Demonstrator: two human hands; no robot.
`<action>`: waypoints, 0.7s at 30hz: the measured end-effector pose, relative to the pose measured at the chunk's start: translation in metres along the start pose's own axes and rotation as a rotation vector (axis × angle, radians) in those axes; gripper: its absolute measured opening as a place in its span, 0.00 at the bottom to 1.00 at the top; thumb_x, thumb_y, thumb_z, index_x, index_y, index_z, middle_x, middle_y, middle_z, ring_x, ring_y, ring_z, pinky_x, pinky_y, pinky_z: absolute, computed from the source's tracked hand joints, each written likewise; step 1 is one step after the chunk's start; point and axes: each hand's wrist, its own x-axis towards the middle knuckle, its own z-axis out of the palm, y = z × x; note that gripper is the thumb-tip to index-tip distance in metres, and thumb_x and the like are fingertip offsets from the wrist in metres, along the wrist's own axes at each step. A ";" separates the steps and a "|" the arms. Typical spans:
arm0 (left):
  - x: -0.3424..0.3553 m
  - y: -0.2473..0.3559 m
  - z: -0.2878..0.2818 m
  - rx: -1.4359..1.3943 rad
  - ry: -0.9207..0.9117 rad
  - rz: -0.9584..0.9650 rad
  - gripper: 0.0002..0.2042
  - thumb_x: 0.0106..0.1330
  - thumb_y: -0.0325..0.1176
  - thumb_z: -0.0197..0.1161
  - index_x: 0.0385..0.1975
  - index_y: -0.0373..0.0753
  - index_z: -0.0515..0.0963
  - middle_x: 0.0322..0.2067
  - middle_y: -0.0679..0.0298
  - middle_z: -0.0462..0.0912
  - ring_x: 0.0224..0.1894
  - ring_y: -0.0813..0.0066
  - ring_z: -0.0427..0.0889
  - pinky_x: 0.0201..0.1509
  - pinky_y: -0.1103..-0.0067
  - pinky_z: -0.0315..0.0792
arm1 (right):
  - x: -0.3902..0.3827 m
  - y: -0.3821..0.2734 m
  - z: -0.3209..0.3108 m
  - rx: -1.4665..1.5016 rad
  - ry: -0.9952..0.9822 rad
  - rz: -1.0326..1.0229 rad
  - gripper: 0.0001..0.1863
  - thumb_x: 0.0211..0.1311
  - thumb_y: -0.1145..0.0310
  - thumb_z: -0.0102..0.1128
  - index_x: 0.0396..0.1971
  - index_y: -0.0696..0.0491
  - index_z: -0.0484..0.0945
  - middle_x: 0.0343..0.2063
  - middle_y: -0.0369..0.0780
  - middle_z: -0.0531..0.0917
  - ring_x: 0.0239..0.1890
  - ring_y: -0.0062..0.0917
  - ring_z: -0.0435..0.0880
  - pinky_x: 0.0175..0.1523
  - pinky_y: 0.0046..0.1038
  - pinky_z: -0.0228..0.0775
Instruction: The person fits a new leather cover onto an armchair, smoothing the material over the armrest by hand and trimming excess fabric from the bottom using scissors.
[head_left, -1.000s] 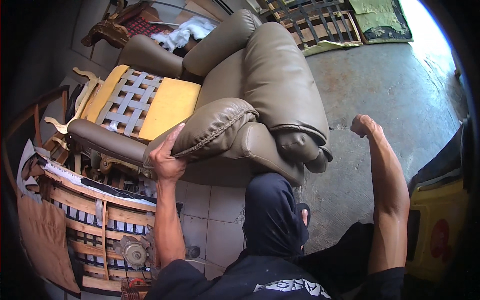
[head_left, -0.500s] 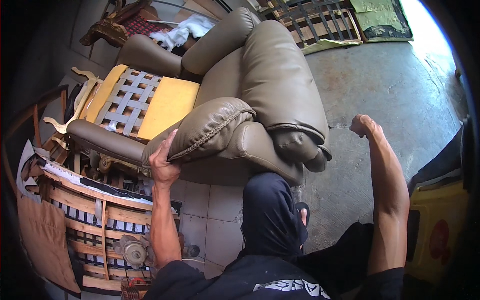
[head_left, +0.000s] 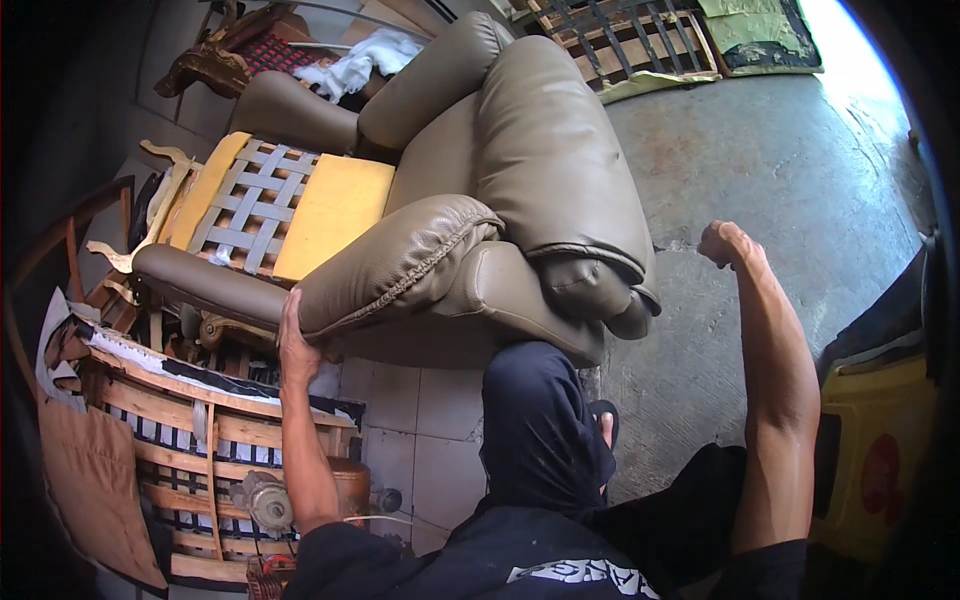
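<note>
"Where is the armchair?"

"The brown armchair (head_left: 432,150) stands left of centre, its thick back cushion (head_left: 560,150) to the right and its seat base toward the left, with grey webbing (head_left: 262,197) bared beside a slab of yellow foam (head_left: 340,215)."

"And the left hand?"

"The left hand (head_left: 297,345) touches the left end of the near padded armrest (head_left: 400,265). Its fingers look nearly straight along that end; I cannot tell whether they grip it."

"The right hand?"

"The right hand (head_left: 728,243) is over the concrete floor (head_left: 680,390), right of the armchair and apart from it. Its fingers are curled toward the palm; I cannot tell whether anything is inside."

"What lies around?"

"Near left, a slatted wooden frame (head_left: 178,455), with a round metal motor (head_left: 268,505) by the left forearm. Far right of the armchair, another strapped frame (head_left: 620,45)."
</note>
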 end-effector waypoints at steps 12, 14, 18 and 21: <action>0.028 -0.044 0.007 -0.128 0.446 -0.242 0.21 0.74 0.32 0.46 0.63 0.32 0.72 0.65 0.47 0.72 0.69 0.52 0.67 0.73 0.68 0.57 | 0.001 0.015 0.006 -0.011 0.023 0.085 0.15 0.59 0.67 0.53 0.37 0.56 0.87 0.34 0.46 0.89 0.40 0.34 0.89 0.45 0.37 0.80; 0.008 -0.074 0.025 -0.373 0.374 -0.390 0.23 0.77 0.38 0.43 0.63 0.31 0.71 0.64 0.52 0.73 0.68 0.58 0.69 0.73 0.70 0.57 | -0.001 0.001 0.009 0.030 0.016 0.081 0.14 0.57 0.68 0.54 0.37 0.56 0.86 0.33 0.46 0.89 0.39 0.34 0.89 0.44 0.37 0.80; 0.020 -0.068 0.061 -0.603 0.307 -0.294 0.26 0.79 0.42 0.34 0.62 0.30 0.73 0.65 0.54 0.73 0.68 0.62 0.68 0.73 0.70 0.56 | 0.002 0.022 0.004 -0.029 0.102 0.082 0.14 0.57 0.66 0.53 0.33 0.56 0.86 0.30 0.45 0.88 0.35 0.34 0.89 0.40 0.37 0.81; 0.008 -0.080 0.059 -0.595 0.278 -0.275 0.28 0.79 0.43 0.32 0.64 0.28 0.70 0.65 0.55 0.72 0.67 0.63 0.69 0.73 0.70 0.59 | 0.017 0.024 0.017 -0.004 0.102 0.010 0.14 0.56 0.65 0.55 0.29 0.56 0.87 0.30 0.47 0.88 0.33 0.36 0.89 0.40 0.39 0.80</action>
